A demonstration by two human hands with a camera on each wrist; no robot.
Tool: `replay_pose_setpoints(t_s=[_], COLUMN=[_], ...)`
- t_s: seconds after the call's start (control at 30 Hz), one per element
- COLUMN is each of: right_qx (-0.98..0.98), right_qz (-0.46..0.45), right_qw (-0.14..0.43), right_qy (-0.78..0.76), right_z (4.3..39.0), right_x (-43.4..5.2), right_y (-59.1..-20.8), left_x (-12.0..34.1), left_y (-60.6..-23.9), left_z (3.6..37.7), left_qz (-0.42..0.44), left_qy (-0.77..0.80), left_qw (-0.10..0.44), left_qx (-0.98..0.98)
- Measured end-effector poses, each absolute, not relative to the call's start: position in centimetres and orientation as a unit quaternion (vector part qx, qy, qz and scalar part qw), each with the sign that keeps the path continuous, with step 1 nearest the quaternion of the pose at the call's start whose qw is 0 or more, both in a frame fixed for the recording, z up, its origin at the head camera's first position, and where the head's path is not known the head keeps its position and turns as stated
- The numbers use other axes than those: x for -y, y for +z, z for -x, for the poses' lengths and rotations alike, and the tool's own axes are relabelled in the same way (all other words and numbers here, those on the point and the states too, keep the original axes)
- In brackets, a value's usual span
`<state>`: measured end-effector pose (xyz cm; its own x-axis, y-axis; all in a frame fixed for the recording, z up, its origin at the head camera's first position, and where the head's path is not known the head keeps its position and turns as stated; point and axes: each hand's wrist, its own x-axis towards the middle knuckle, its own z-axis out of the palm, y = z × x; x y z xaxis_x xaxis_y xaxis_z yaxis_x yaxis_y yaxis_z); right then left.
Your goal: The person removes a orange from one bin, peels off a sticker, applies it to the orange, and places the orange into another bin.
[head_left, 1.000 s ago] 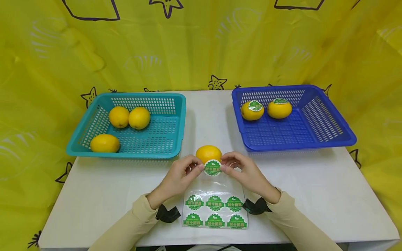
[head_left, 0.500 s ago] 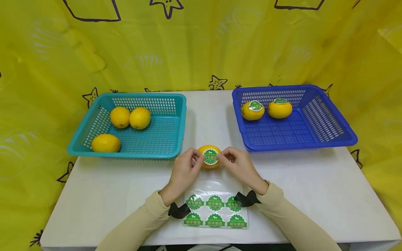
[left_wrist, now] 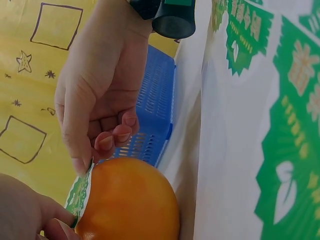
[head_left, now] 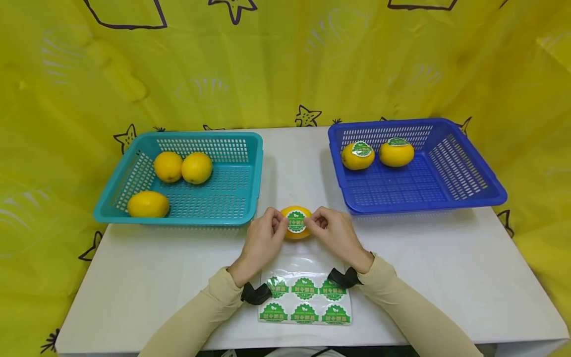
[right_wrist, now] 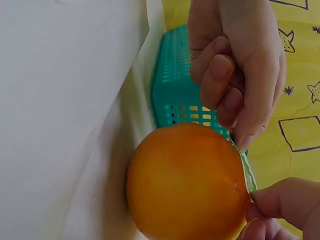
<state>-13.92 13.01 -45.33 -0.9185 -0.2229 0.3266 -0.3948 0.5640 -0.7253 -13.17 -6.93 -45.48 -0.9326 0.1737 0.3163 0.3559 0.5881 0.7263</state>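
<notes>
While left hand (head_left: 260,243) and right hand (head_left: 335,237) pinch the green sticker (head_left: 297,221) edges at 9 and 3 o'clock, fingers curled, press center-out onto the orange (head_left: 296,233) mid-table, avoiding wrinkles.

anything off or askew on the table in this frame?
Nothing stands out. Both hands, left and right, pinch a green sticker against the orange on the table. The sticker sheet lies flat, and the teal basket and blue basket sit upright.
</notes>
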Motion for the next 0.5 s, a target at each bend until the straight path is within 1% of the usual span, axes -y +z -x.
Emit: replay_pose_setpoints(t_s=[0.07,0.3,0.5], right_qx=[0.880,0.877,0.876], right_qz=[-0.173,-0.145,-0.124], right_qw=[0.088,0.020,0.005], right_qy=[0.434,0.459,0.466], right_z=[13.98,14.25,14.55], right_x=[-13.05,-13.43,-13.32], right_y=[-45.22,-45.12,-45.20], left_x=[6.99,7.13,7.15], left_y=[-45.51,-45.66,-45.70], left_z=[13.21,13.29,13.32], left_qz=[0.150,0.147,0.145], left_qy=[-0.429,-0.431,-0.436], left_qw=[0.107,0.099,0.082], left_qx=[0.884,0.885,0.884])
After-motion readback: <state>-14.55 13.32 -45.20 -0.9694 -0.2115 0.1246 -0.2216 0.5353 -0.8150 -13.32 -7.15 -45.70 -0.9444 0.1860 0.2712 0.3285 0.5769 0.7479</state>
